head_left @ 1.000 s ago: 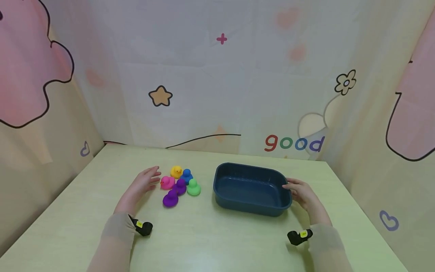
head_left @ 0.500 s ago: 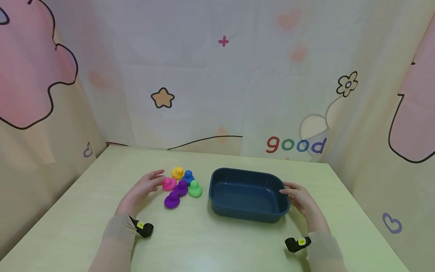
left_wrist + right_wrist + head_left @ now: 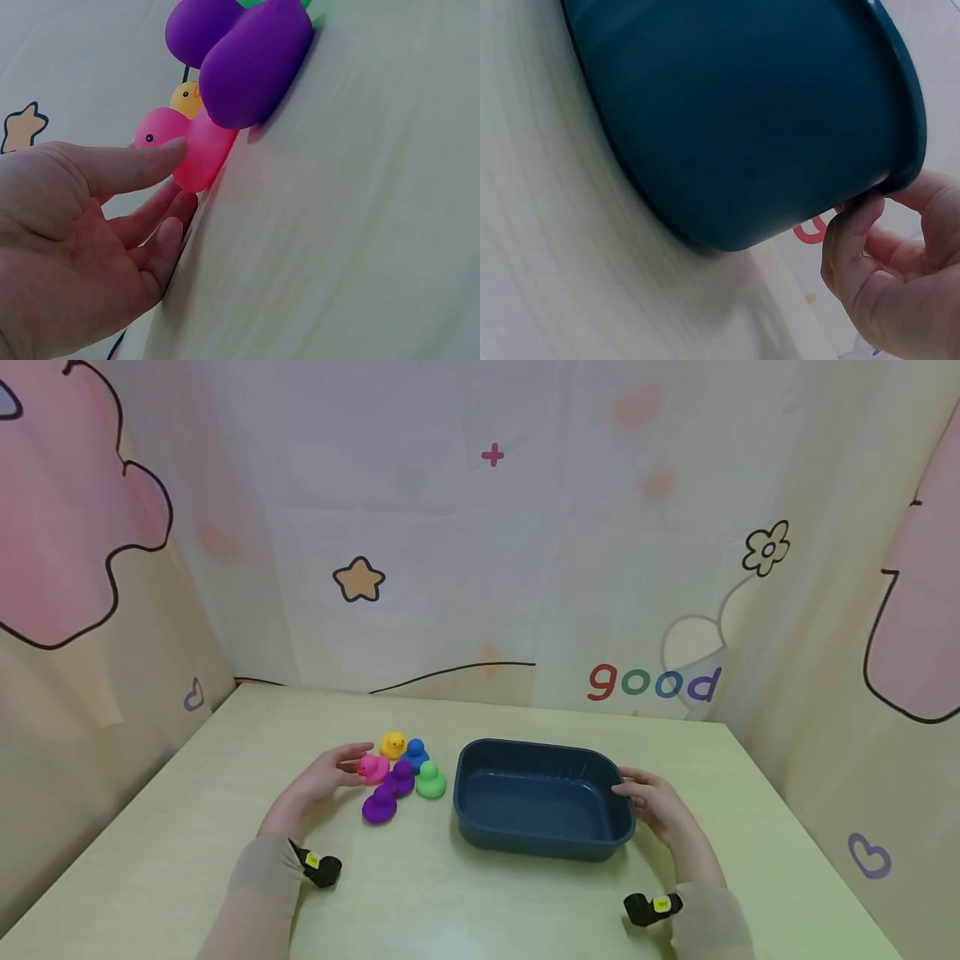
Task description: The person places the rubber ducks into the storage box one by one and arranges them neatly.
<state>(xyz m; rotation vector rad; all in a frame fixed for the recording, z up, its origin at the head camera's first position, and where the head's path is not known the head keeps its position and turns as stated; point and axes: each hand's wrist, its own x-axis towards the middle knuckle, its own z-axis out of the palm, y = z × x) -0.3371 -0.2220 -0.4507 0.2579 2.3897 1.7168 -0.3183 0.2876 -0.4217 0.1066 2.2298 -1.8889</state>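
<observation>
My left hand (image 3: 330, 773) is at the pink rubber duck (image 3: 374, 769), thumb on its near side and fingers beyond it. In the left wrist view the thumb (image 3: 142, 166) overlaps the duck's body; whether it presses on it I cannot tell. Close by sit a yellow duck (image 3: 392, 746), a blue duck (image 3: 415, 757), a green duck (image 3: 431, 781) and two purple ducks (image 3: 379, 807). On the right, my right hand (image 3: 660, 806) pinches the end rim of a dark blue rectangular tub (image 3: 540, 839), as the right wrist view also shows (image 3: 765, 112).
A pale wooden table (image 3: 465, 902) carries everything. Printed curtains (image 3: 465, 568) stand along its back and both sides. Each wrist wears a small black camera, such as the left one (image 3: 322, 870).
The tub has slid left and nearer to me with my right hand on its rim. My left hand has moved right, up to the pink duck. The ducks keep their places.
</observation>
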